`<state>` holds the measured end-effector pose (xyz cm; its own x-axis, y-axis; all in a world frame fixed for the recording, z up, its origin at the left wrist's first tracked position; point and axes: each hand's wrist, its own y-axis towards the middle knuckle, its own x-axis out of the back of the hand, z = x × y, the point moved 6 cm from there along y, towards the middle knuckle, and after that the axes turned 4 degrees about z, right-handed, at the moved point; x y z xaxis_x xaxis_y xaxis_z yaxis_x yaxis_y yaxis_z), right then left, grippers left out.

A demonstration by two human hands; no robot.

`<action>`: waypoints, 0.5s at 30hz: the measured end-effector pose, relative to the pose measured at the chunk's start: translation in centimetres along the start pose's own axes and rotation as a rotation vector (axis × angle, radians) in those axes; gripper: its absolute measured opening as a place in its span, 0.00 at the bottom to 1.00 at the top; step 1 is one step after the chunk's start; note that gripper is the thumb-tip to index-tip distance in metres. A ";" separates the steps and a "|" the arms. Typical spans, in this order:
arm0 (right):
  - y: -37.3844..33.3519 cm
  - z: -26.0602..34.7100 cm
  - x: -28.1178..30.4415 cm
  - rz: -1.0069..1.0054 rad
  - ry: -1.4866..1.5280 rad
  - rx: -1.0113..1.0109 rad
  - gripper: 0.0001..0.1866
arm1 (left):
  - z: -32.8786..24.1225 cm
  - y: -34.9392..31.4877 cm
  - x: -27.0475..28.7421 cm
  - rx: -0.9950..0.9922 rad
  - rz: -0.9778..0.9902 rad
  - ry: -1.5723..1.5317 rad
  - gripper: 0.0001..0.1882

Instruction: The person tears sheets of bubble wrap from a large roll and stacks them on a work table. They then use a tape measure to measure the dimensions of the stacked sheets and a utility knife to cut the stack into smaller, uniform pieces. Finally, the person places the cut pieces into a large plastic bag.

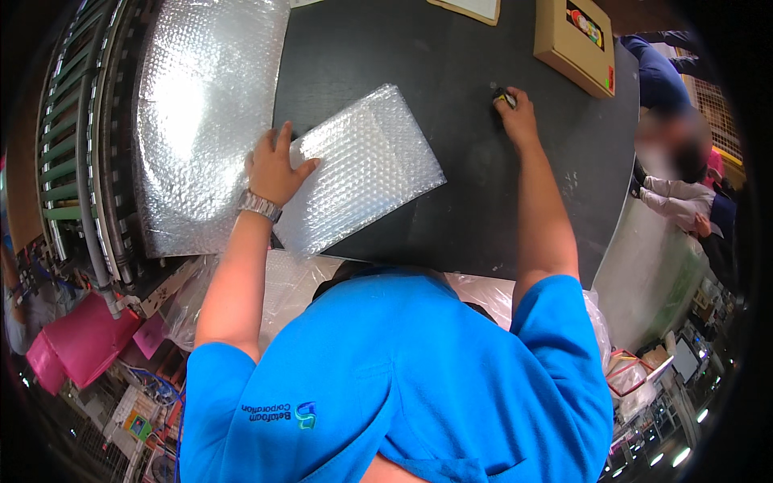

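Note:
My left hand (278, 167), with a metal watch at the wrist, has its fingers spread. It lies where a bubble wrap sheet (201, 121) at the left meets a smaller piece of bubble wrap (366, 165), its thumb over the smaller piece's edge. That smaller piece lies tilted on the black tabletop (475, 209) before me and looks like a flat bag or folded sheet. Farther off to the right, my right hand (518, 117) is closed around a small black-and-yellow tool (505, 98), perhaps a cutter. Most of this tool is hidden by the fingers.
A brown cardboard box (572, 48) stands at the table's far right corner. At the far edge lies a tan-framed white board or pad (471, 6). A green roller conveyor (64, 145) runs along the left side. Another person (672, 153) is beyond the table's right edge.

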<state>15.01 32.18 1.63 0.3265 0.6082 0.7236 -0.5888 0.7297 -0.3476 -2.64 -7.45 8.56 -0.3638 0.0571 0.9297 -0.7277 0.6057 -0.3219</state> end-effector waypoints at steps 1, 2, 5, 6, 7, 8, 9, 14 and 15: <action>0.7 0.3 -0.3 0.003 -0.049 0.012 0.28 | 0.1 0.5 -0.3 0.014 0.074 -0.002 0.41; 1.0 0.8 -0.5 0.008 -0.102 0.025 0.30 | 0.2 1.0 -0.6 0.031 0.148 -0.006 0.43; -1.0 5.0 0.3 -0.248 -0.511 0.039 0.32 | 0.3 2.4 -1.7 0.078 0.381 -0.086 0.47; -1.4 6.1 0.2 -0.208 -0.446 0.066 0.33 | 0.3 2.7 -1.9 0.096 0.441 -0.106 0.48; -1.9 7.1 0.1 -0.168 -0.381 0.092 0.33 | 0.2 2.9 -2.1 0.113 0.502 -0.126 0.48; -2.3 7.7 -0.1 -0.127 -0.316 0.118 0.33 | 0.1 2.9 -2.3 0.131 0.563 -0.146 0.49; -2.6 7.3 -1.3 0.015 -0.139 0.121 0.33 | 0.2 2.8 -2.9 0.121 0.610 -0.194 0.50; -9.3 4.5 -10.3 0.610 0.263 0.028 0.27 | 0.1 0.7 -5.8 0.099 0.775 -0.502 0.54; -10.3 4.2 -10.8 0.532 0.203 0.092 0.26 | -0.1 0.2 -6.1 0.129 0.787 -0.502 0.53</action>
<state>14.43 16.78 -0.09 0.0977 0.9385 0.3312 -0.7698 0.2822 -0.5726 -0.52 -7.65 2.85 -0.9644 0.0453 0.2604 -0.2140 0.4446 -0.8698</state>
